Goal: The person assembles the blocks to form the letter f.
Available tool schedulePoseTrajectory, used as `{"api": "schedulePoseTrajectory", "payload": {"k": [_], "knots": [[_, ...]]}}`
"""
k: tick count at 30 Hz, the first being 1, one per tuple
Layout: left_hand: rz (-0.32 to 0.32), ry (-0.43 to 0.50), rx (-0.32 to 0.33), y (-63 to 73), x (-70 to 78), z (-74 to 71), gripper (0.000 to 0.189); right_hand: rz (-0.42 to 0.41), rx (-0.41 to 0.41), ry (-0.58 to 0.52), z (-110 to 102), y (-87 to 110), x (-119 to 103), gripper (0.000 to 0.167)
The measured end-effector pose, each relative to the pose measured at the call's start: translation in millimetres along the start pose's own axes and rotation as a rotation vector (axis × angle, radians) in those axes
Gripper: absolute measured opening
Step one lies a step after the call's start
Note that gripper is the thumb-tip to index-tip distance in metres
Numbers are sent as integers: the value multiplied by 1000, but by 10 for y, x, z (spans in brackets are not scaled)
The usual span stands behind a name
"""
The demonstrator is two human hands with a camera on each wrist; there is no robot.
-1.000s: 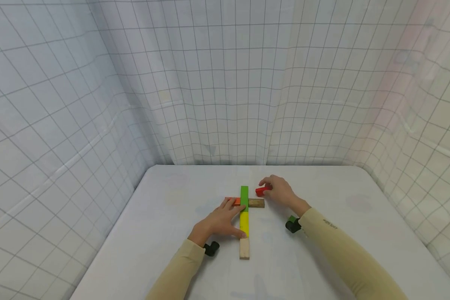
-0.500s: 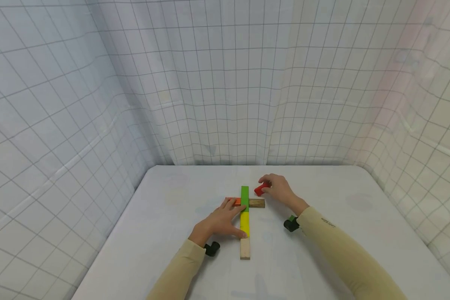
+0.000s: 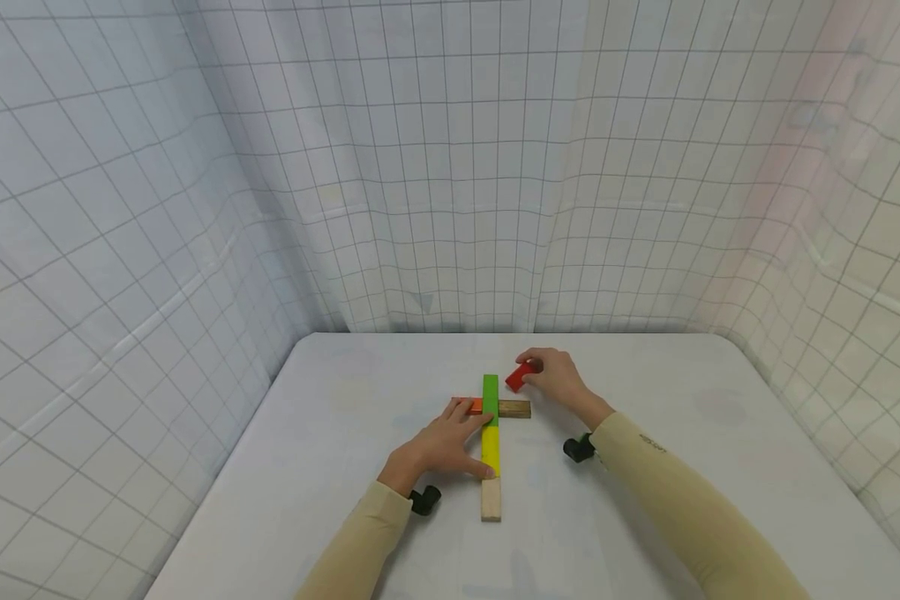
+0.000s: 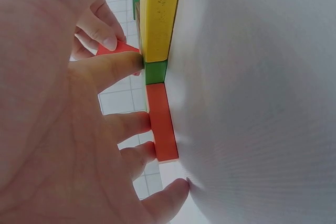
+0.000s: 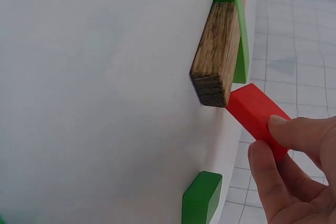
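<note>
A row of wooden blocks lies on the white table: a green block (image 3: 491, 392), a yellow block (image 3: 491, 450) and a plain wood block (image 3: 491, 500) end to end. An orange block (image 4: 164, 121) and a dark brown block (image 5: 216, 51) stick out left and right from the green one. My left hand (image 3: 442, 443) rests spread over the row, fingertips at the orange and green blocks, thumb where yellow meets plain wood. Between thumb and fingers my right hand (image 3: 562, 382) pinches a red block (image 5: 257, 111), held slantwise just beyond the brown block, right of the green block's far end.
Another green block (image 5: 202, 198) lies to the right, mostly hidden behind my right wrist camera (image 3: 579, 448) in the head view. A gridded white curtain (image 3: 450, 208) surrounds the table (image 3: 360, 375) at the back and sides.
My right hand has turned the red block from nearly level to a slant and brought it slightly left, toward the green block's far end. The left hand stays put on the row.
</note>
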State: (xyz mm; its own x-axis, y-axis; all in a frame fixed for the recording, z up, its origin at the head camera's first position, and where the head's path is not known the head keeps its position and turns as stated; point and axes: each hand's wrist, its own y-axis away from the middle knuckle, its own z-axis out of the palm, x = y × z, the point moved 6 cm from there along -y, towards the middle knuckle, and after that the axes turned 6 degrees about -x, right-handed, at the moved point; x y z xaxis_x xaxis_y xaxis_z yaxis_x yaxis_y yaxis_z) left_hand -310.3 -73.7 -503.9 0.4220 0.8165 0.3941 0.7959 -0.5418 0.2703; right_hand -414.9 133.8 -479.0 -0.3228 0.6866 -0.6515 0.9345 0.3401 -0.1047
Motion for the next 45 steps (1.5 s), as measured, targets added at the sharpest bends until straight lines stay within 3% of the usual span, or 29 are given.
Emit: {"api": "schedulePoseTrajectory", "payload": {"k": [17,30,39,45], "knots": [[-22,12,-11,21,-5,11,99,-2,37,-83,-21,-246,24,35],[-34,5,-20,5,-1,5,98,142,-22,-212,46,-415,88,38],[-34,1,-10,11,20,2,98,169,-31,-196,143,-462,141,42],[-43,-14,-6,8,9,15,98,137,-50,-129,245,-453,89,48]]}}
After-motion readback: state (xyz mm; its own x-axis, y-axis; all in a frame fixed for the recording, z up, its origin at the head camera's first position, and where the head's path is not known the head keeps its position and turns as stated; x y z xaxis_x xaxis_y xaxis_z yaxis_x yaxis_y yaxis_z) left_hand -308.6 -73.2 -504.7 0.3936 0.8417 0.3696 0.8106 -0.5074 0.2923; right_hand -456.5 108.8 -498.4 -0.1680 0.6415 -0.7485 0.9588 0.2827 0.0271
